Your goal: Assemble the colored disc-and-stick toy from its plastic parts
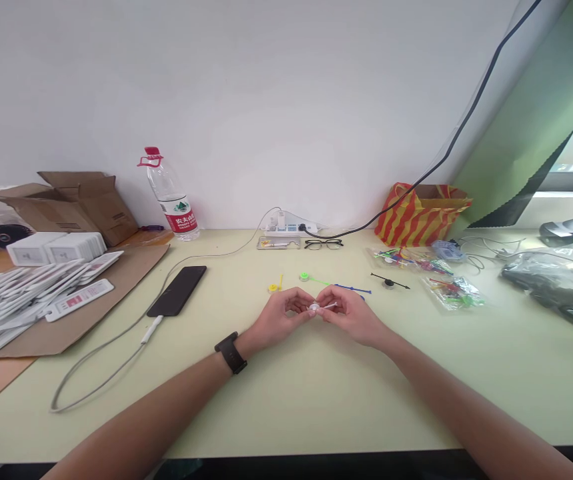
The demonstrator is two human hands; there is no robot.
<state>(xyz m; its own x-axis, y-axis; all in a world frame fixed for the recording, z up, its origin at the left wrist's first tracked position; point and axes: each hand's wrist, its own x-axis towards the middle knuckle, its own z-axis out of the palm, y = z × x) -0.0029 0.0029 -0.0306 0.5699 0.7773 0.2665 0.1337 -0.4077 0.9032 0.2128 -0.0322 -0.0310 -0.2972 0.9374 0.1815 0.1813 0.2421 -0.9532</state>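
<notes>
My left hand (281, 315) and my right hand (349, 313) meet over the middle of the pale green table (286, 400). Both pinch a small white plastic piece (315, 307) with a thin white stick pointing right. A black watch sits on my left wrist. Just beyond the hands lie a yellow piece (273, 287), a green piece with a stick (306, 276), a blue stick (354, 289) and a black piece with a stick (389, 283).
A black phone (177, 290) on a white cable lies at left, past it cardboard with white tags (26, 293) and a water bottle (171, 197). A power strip (286, 230), glasses (323, 244), a striped bag (419, 213) and clear packets of coloured parts (451, 291) lie behind and right.
</notes>
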